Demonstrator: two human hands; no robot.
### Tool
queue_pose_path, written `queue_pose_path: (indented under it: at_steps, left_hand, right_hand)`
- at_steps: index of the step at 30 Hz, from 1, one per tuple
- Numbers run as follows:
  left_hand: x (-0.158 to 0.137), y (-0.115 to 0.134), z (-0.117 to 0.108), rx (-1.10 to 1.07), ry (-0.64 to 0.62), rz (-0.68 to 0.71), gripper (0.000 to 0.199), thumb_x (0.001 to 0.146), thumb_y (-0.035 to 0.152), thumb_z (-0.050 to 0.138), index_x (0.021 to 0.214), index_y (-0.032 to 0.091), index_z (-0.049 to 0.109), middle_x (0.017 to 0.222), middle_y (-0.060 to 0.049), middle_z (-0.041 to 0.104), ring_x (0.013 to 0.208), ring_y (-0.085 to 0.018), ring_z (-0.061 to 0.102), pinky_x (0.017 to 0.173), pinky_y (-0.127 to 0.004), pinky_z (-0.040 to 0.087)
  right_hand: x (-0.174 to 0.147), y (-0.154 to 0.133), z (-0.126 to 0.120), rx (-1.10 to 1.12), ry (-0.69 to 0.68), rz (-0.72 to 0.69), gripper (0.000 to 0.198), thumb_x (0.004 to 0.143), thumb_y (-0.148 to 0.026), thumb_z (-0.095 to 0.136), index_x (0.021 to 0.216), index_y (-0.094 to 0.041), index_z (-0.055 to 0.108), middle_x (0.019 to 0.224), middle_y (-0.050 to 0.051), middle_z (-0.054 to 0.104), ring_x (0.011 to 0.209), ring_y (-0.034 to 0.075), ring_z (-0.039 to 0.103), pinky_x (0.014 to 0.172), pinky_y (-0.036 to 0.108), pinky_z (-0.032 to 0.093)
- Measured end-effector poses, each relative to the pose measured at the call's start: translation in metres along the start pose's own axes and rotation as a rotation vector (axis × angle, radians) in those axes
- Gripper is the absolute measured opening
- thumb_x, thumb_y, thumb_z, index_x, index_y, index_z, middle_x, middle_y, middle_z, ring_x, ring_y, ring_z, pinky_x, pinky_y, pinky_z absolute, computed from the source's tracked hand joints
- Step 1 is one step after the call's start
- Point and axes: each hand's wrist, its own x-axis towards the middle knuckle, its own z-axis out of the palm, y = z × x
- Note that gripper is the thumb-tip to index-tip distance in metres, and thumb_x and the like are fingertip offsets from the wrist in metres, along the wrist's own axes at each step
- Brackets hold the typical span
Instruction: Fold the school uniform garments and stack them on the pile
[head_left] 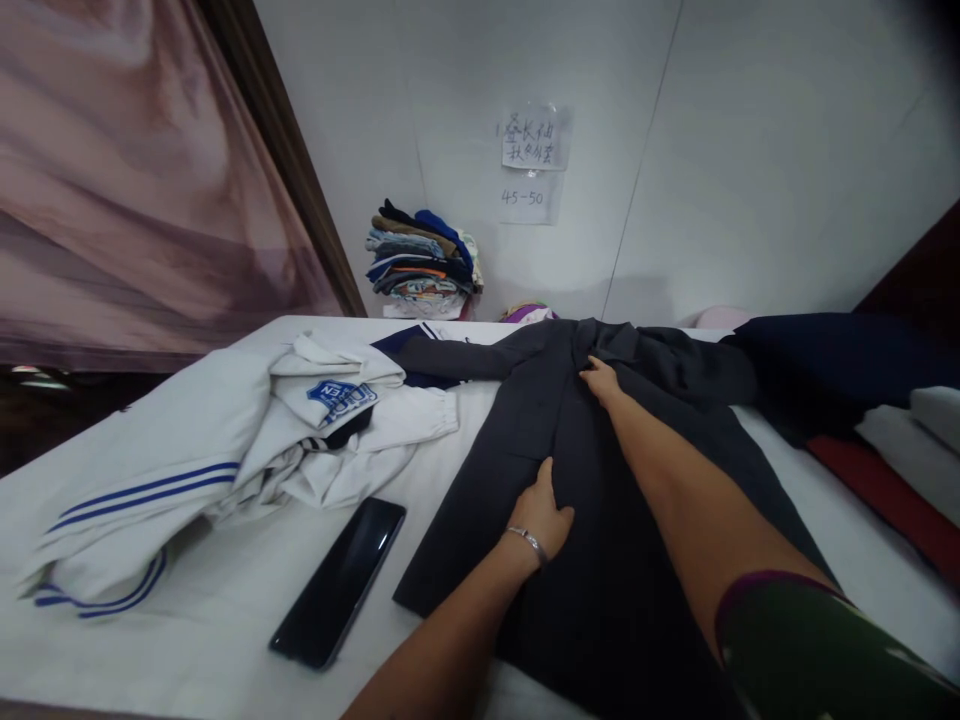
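Observation:
A dark grey coat [510, 440] lies spread on the white-covered table, its collar end toward the wall and one sleeve stretched out to the left. My left hand [541, 512], with a silver bracelet at the wrist, is closed on the coat's front edge around the middle; part of its fingers is hidden. Farther up, my right hand [602, 382] pinches the cloth near the lapel. Left of the coat sits a crumpled white garment [300, 430] with blue stripes and a blue badge. A black phone [341, 585] rests in front of it.
Folded clothes [424, 265] are stacked at the back by the wall. Along the right side lie navy cloth [840, 365], a red garment [885, 495] and grey cloth [911, 450]. Handwritten paper signs [531, 197] hang on the wall; a pinkish curtain [142, 170] hangs at left.

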Motion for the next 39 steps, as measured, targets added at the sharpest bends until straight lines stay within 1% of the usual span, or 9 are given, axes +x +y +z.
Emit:
queue_pose_path:
  at_steps: [5, 9, 12, 16, 19, 22, 29, 36, 39]
  left_hand:
    - [-0.004, 0.008, 0.000, 0.213, 0.000, 0.019, 0.074, 0.077, 0.026, 0.060, 0.145, 0.013, 0.032, 0.095, -0.016, 0.067, 0.096, -0.032, 0.062, 0.088, -0.041, 0.043]
    - [-0.007, 0.015, -0.002, 0.440, -0.010, -0.001, 0.070, 0.082, 0.029, 0.056, 0.145, 0.014, 0.030, 0.108, -0.019, 0.066, 0.101, -0.031, 0.062, 0.087, -0.040, 0.045]
    - [-0.008, 0.017, -0.004, 0.578, -0.012, 0.015, 0.066, 0.084, 0.030, 0.054, 0.144, 0.016, 0.030, 0.109, -0.017, 0.066, 0.101, -0.030, 0.063, 0.085, -0.039, 0.047]
    - [-0.008, 0.018, -0.005, 0.654, -0.010, 0.037, 0.062, 0.086, 0.031, 0.052, 0.142, 0.014, 0.031, 0.109, -0.018, 0.066, 0.100, -0.029, 0.064, 0.083, -0.038, 0.048]
    - [-0.008, 0.019, -0.004, 0.681, -0.002, 0.038, 0.060, 0.086, 0.032, 0.052, 0.140, 0.014, 0.032, 0.110, -0.019, 0.066, 0.102, -0.028, 0.064, 0.083, -0.037, 0.048]
    - [-0.007, 0.020, -0.004, 0.678, 0.007, 0.040, 0.057, 0.086, 0.033, 0.053, 0.138, 0.015, 0.036, 0.111, -0.018, 0.066, 0.103, -0.028, 0.063, 0.084, -0.037, 0.047]
    - [0.005, 0.015, -0.006, 0.588, 0.018, 0.096, 0.057, 0.086, 0.032, 0.055, 0.137, 0.014, 0.038, 0.122, -0.018, 0.061, 0.112, -0.026, 0.059, 0.090, -0.033, 0.045]
    - [-0.001, 0.025, -0.010, 0.746, 0.010, 0.087, 0.058, 0.084, 0.040, 0.056, 0.136, 0.020, 0.039, 0.118, -0.015, 0.063, 0.108, -0.028, 0.060, 0.086, -0.037, 0.046]
    - [-0.005, 0.022, -0.029, 0.841, 0.070, 0.078, 0.055, 0.082, 0.044, 0.057, 0.130, 0.020, 0.045, 0.114, -0.014, 0.064, 0.105, -0.029, 0.061, 0.085, -0.037, 0.047]
  right_hand:
    - [-0.022, 0.007, -0.006, -0.199, -0.096, -0.103, 0.066, 0.078, -0.013, 0.056, 0.141, -0.015, 0.037, 0.136, 0.014, 0.051, 0.119, 0.018, 0.053, 0.098, 0.032, 0.044]
    - [-0.058, 0.007, -0.021, -0.410, -0.279, -0.188, 0.045, 0.075, -0.023, 0.064, 0.119, -0.017, 0.063, 0.131, 0.012, 0.056, 0.128, 0.025, 0.046, 0.110, 0.042, 0.031]
    - [-0.107, 0.015, -0.040, -0.536, -0.414, -0.269, 0.036, 0.076, -0.033, 0.066, 0.109, -0.020, 0.069, 0.133, 0.009, 0.055, 0.134, 0.027, 0.037, 0.114, 0.044, 0.023]
    - [-0.191, 0.027, -0.080, -0.847, -0.609, -0.492, 0.052, 0.086, -0.043, 0.052, 0.132, -0.019, 0.053, 0.146, 0.011, 0.038, 0.138, 0.027, 0.028, 0.114, 0.047, 0.022]
    - [-0.253, 0.035, -0.120, -0.961, -0.649, -0.552, 0.051, 0.091, -0.047, 0.042, 0.137, -0.026, 0.046, 0.151, 0.006, 0.030, 0.140, 0.026, 0.023, 0.113, 0.050, 0.020]
    - [-0.297, 0.048, -0.170, -1.042, -0.567, -0.495, 0.050, 0.093, -0.048, 0.036, 0.139, -0.030, 0.044, 0.151, 0.004, 0.031, 0.140, 0.025, 0.023, 0.112, 0.052, 0.020]
    - [-0.327, 0.100, -0.285, -1.173, -0.018, -0.296, 0.058, 0.087, -0.054, 0.037, 0.128, -0.017, 0.055, 0.139, 0.014, 0.048, 0.129, 0.028, 0.044, 0.108, 0.045, 0.034]
    - [-0.327, 0.092, -0.290, -1.168, 0.037, -0.308, 0.058, 0.086, -0.050, 0.040, 0.126, -0.012, 0.056, 0.117, 0.016, 0.062, 0.109, 0.030, 0.057, 0.097, 0.043, 0.043]
    - [-0.329, 0.078, -0.285, -1.082, 0.062, -0.173, 0.059, 0.083, -0.050, 0.045, 0.131, -0.016, 0.052, 0.102, 0.012, 0.066, 0.088, 0.026, 0.063, 0.083, 0.039, 0.049]
